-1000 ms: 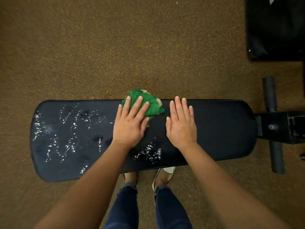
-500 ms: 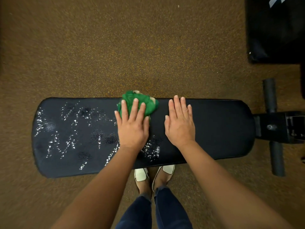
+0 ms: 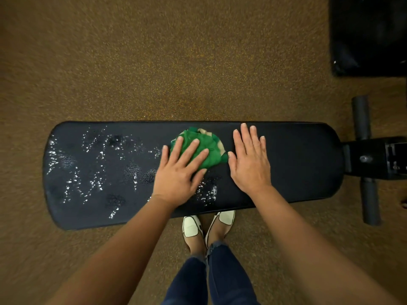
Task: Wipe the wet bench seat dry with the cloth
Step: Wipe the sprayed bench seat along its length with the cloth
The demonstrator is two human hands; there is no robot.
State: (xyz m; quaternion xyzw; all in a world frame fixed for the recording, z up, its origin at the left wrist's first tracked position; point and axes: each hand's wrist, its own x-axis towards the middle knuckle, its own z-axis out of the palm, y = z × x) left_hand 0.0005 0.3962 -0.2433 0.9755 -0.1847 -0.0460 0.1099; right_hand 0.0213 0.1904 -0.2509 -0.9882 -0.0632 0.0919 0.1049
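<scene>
1. Left hand (image 3: 178, 172) spread flat, pressing green cloth (image 3: 211, 155) mid-worktop (image 3: 297, 168); right hand (image 3: 251, 166) flat, just beside it.
2. Wiping step, likely. Droplets (image 3: 72, 181) cover the left half; next stroke should sweep leftward, pressed firm.

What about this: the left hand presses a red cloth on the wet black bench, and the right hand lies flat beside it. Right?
Not quite: the head view shows the cloth is green, not red. The left hand does press it on the wet black bench, and the right hand lies flat beside it.
</scene>
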